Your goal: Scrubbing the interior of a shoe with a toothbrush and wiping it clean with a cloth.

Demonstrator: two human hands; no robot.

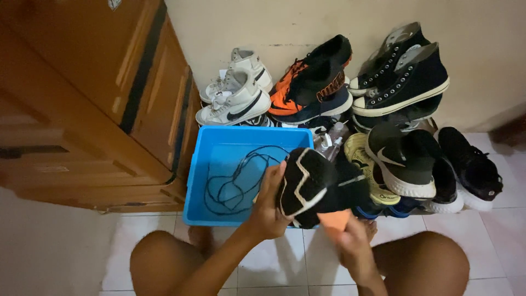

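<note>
**Home interior: shoe corner on a tiled floor**

Domestic setting. White tiled floor [509,219] meeting a plain cream wall [482,49]. Brown wooden cabinet [109,98] at one side. Household footwear stacked against the wall: white high-top sneakers [235,98], orange-and-black sports shoes [312,82], navy canvas high-tops [402,77], black trainers [471,164]. Blue plastic tub [197,186] on the floor, holding loose dark shoelaces [235,178].
</note>
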